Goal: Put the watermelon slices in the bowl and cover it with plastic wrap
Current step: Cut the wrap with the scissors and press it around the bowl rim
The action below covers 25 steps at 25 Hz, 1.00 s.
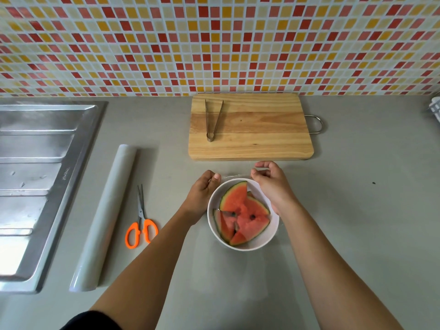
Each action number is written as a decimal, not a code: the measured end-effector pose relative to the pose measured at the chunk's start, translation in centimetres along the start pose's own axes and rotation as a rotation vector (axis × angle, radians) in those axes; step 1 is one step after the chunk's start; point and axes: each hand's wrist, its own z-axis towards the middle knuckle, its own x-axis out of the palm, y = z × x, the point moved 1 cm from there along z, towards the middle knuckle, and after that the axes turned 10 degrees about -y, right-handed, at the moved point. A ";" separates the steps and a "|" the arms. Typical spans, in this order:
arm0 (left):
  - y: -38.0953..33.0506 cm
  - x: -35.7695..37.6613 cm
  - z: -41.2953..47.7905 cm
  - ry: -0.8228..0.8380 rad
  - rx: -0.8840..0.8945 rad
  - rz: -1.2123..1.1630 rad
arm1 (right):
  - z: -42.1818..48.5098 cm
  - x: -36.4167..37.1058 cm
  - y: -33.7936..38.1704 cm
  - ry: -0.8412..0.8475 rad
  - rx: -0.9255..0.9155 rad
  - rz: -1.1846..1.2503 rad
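Both hands, left hand (203, 189) and right hand (271, 182), pinch clingy, flimsy plastic wrap (234, 175) edges beyond the bowl (266, 241); handling likely demands corner grips.

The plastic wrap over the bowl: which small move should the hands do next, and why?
Probably pull the far edge down over the rim. Both hands pinch the plastic wrap beyond the bowl; the watermelon slices are already inside.

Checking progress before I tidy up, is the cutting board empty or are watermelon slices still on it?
No slices left: the cutting board carries only the tongs; the watermelon slices lie in the bowl.
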 end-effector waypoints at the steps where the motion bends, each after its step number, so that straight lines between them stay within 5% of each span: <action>1: 0.0 0.1 0.0 -0.019 -0.017 0.027 | 0.1 0.0 0.0 -0.016 0.002 -0.017; 16: -0.3 -0.1 -0.1 -0.277 0.109 0.426 | 0.8 0.0 -0.3 -0.120 0.144 -0.077; 25: 0.1 -0.1 -0.3 -0.516 0.203 0.925 | 1.1 0.0 -0.4 -0.055 0.162 -0.078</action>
